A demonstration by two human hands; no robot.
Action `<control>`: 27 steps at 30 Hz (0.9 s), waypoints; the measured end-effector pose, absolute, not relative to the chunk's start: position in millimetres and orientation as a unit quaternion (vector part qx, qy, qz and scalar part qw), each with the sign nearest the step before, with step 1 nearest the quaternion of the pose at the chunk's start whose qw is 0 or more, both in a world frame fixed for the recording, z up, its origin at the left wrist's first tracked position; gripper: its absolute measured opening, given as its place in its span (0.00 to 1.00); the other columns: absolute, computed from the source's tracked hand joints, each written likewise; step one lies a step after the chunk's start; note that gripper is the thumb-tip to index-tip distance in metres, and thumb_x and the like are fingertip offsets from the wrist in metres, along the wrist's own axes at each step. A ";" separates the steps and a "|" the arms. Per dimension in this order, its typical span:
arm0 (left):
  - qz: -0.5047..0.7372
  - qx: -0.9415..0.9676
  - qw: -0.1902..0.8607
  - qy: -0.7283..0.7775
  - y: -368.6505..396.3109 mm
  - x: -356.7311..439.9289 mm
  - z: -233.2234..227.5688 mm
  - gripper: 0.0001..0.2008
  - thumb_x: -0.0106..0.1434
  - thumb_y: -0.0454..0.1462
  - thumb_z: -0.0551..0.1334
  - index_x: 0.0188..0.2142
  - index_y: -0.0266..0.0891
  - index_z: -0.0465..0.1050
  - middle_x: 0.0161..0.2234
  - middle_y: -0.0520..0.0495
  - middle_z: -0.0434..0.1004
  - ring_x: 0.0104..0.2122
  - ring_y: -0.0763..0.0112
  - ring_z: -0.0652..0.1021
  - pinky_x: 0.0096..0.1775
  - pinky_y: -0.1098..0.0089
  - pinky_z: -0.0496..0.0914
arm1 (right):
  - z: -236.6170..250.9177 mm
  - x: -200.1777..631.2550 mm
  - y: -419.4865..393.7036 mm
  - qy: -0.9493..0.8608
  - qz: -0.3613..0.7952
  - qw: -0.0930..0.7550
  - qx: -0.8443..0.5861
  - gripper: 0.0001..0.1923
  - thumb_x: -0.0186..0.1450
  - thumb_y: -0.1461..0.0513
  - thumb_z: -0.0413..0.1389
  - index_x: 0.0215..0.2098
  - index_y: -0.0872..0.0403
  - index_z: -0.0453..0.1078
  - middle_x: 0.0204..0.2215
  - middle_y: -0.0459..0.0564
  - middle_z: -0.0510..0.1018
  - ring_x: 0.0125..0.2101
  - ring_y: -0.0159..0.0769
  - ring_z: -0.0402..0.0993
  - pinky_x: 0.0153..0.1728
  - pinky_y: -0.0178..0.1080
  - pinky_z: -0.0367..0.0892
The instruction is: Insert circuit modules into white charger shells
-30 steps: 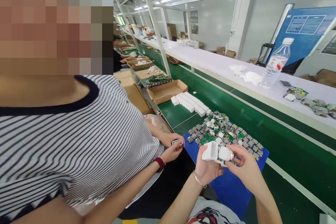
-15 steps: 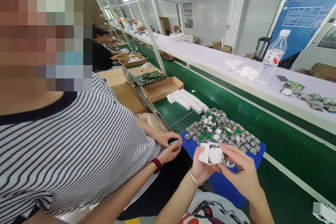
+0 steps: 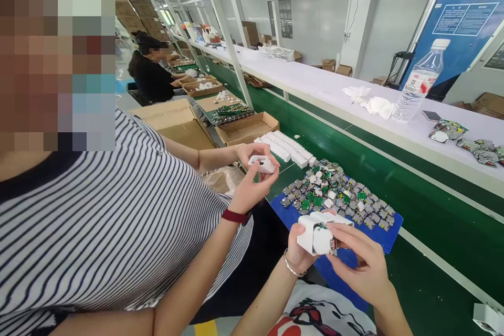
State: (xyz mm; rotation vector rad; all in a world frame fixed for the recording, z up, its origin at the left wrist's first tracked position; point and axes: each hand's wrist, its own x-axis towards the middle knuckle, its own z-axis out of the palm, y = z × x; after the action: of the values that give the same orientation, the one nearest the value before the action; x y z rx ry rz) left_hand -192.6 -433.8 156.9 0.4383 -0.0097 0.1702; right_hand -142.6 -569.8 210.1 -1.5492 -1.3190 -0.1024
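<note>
gripping a white plastic charger housing [image 3: 315,231] low in front of the body, the left hand [image 3: 301,247] wraps its back while the right hand [image 3: 360,265] closes fingertips on a small circuit board [image 3: 334,245] at its open end, seemingly to line it up. just beyond, loose boards [image 3: 338,194] heap on a blue mat [image 3: 299,218] on the green conveyor belt [image 3: 433,220], within easy reach. a co-worker's hands [image 3: 255,173] hold another white housing [image 3: 263,164].

One water bottle [image 3: 420,82], one blue mat [image 3: 342,265], four visible hands, two white housings
</note>
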 end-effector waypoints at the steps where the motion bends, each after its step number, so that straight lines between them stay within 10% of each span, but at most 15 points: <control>1: 0.085 0.220 0.972 -0.009 -434.2 -193.4 158.7 0.28 0.44 0.45 0.60 0.46 0.41 0.71 0.33 0.49 0.78 0.36 0.57 0.77 0.28 0.68 0.68 | 209.8 -143.3 -570.4 -0.554 -0.045 0.525 -0.645 0.31 0.58 0.73 0.57 0.56 0.45 0.63 0.50 0.50 0.73 0.48 0.38 0.73 0.42 0.38 0.76; 16: 0.121 0.240 0.962 -0.052 -441.7 -202.2 165.2 0.26 0.45 0.43 0.57 0.44 0.36 0.73 0.34 0.45 0.78 0.34 0.58 0.77 0.27 0.68 0.68 | 229.0 -156.4 -575.0 -0.579 -0.120 0.426 -0.685 0.28 0.59 0.72 0.56 0.56 0.50 0.62 0.48 0.52 0.75 0.48 0.37 0.72 0.48 0.37 0.72; 27: 0.029 0.100 0.994 0.034 -461.0 -209.4 158.5 0.23 0.49 0.50 0.61 0.38 0.35 0.76 0.32 0.46 0.78 0.27 0.68 0.75 0.26 0.68 0.71 | 225.8 -131.4 -568.0 -0.513 0.077 0.542 -0.660 0.21 0.58 0.63 0.61 0.50 0.47 0.70 0.42 0.50 0.77 0.39 0.38 0.74 0.37 0.39 0.73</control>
State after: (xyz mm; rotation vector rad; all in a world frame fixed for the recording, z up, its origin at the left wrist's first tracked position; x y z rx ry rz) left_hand -209.4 -461.0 158.5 0.2007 0.0676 0.0589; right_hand -131.4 -568.0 225.8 -1.5683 -1.2192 0.1826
